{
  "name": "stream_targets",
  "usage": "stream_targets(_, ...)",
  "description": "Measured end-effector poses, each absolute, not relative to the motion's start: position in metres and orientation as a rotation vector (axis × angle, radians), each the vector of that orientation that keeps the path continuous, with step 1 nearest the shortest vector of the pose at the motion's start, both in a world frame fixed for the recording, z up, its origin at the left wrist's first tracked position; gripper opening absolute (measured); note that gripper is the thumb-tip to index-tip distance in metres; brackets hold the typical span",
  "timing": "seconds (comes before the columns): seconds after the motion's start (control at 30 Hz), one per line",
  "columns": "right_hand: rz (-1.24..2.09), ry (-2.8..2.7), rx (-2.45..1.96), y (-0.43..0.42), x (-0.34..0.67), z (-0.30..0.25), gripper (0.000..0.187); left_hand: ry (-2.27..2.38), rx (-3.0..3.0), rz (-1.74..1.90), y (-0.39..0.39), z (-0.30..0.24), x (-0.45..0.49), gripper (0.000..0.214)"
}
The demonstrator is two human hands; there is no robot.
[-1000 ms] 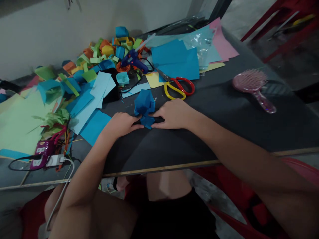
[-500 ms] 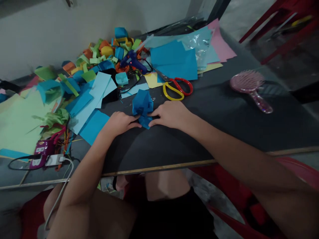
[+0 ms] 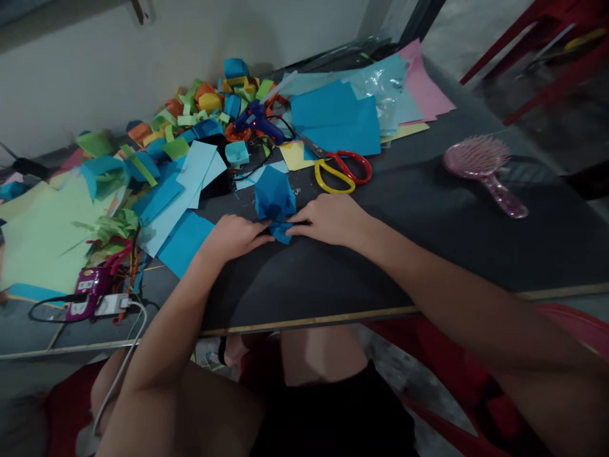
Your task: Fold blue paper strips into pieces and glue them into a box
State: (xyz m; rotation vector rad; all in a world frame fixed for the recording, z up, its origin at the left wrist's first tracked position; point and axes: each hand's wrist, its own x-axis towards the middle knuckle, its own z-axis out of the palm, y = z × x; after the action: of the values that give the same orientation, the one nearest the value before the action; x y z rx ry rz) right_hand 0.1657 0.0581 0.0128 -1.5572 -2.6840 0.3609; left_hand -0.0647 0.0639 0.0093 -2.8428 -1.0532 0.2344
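Note:
A creased piece of blue paper, partly folded up, rests on the dark table in front of me. My left hand pinches its near left side between thumb and fingers. From the other side, my right hand grips the near right edge the same way. The fingertips cover part of the folds, so their exact shape is hidden. Just beyond my right hand lie scissors with one red and one yellow handle loop. A flat blue sheet is beside my left forearm.
A blue glue gun with a lit red light lies by a heap of folded coloured paper pieces. Blue sheets are stacked at the back. On the right is a pink hairbrush; at left, a purple power strip with cables.
The view has shifted slightly, moving everything a little to the right. Both hands keep their pinch on the blue paper, whose upper part now looks slightly more raised and spread.

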Motion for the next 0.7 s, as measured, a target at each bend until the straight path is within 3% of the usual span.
stream_targets(0.7, 0.385, -2.733, -1.466, 0.060, 0.174, 0.017, 0.043, -0.939, -2.815, -0.097, 0.068, -0.005, -0.073, 0.040)
